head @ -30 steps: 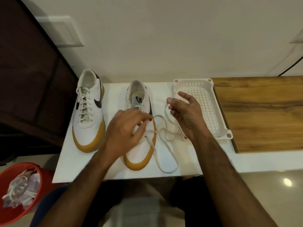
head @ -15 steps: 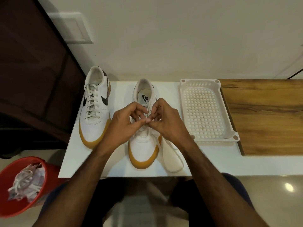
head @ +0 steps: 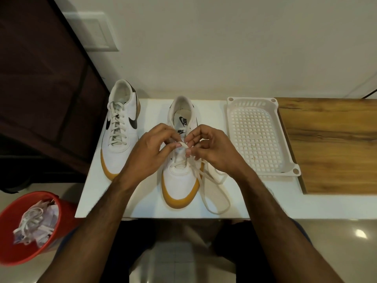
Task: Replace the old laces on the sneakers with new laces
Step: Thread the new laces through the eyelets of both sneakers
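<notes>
On sneaker tongue [head: 182, 131] — "NIKE" label

Two sneakers [head: 122, 127] [head: 180, 170], one white basket [head: 289, 166], one red bucket [head: 12, 221], two hands [head: 149, 152] [head: 214, 150].

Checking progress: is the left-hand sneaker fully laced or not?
Fully laced: the left sneaker shows a lace crossing every visible eyelet row up to its collar, lying untouched by either hand.

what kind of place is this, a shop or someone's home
Probably a home room, not a shop: a small white table against a plain wall, a glossy tiled floor, and a red bin of discarded laces beside the seated person.
</notes>
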The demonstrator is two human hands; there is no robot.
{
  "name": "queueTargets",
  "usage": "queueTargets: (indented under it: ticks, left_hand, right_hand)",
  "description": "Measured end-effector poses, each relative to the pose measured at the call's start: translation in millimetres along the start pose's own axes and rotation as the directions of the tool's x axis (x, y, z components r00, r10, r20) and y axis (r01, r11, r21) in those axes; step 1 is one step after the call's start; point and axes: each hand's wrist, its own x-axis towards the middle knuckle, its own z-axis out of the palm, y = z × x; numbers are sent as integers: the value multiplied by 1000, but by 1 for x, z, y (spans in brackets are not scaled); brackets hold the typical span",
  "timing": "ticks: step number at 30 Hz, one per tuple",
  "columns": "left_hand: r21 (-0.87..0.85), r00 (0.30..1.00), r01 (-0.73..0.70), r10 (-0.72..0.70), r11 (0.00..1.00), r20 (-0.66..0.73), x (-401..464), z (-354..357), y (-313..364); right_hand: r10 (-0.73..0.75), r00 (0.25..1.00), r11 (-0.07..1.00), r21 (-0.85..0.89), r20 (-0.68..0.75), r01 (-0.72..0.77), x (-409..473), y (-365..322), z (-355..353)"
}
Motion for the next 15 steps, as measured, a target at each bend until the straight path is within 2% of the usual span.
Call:
queueTargets:
  ticks: [5,9,15]
  left_hand:
    - [116,998,-36,41,993,-39,-2,-4,-6]
    - [183,993,-102,110,978,-34,-2,-6,-3]
    - [376,964,-243,265,894,-8,1,-10,8]
  right_hand:
    - [30,999,996,-90,20,-28,2,2,-2]
    - [66,997,997,-46,34,-65,0,2,-1]
    - [77,997,997,10,-22,-77,1,2,13]
